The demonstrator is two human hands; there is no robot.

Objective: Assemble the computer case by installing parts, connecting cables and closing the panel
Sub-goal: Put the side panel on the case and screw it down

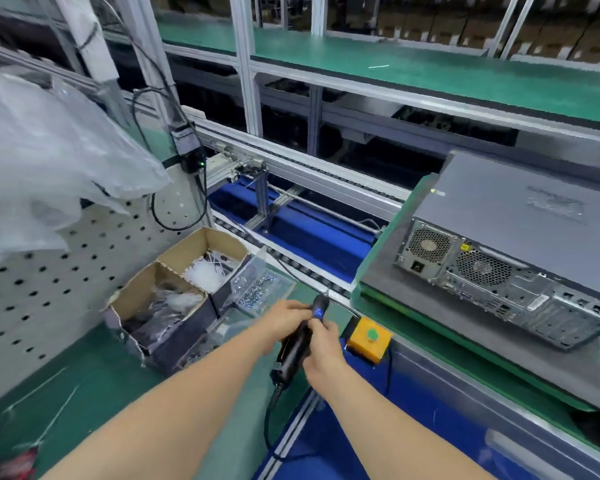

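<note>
head | electric screwdriver [300, 337] is grasped by left hand [280, 322] and right hand [322, 353], fingers curled round it | computer case [520, 244] is seen on pallet [388, 271] at right, panel seemingly closed | step judged: fastening; a screw from clear tray [257, 289] is needed next

An electronics assembly factory: a roller conveyor line [305, 168], green-matted aluminium-frame shelves [395, 60], and a pegboard [49, 282] beside it.

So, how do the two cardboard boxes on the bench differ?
The far box holds loose white plastic pieces; the near box holds clear bags over dark contents. The near box's front edge is torn, while the far box's edges look neat. Both are open brown cardboard, touching side by side.
</note>
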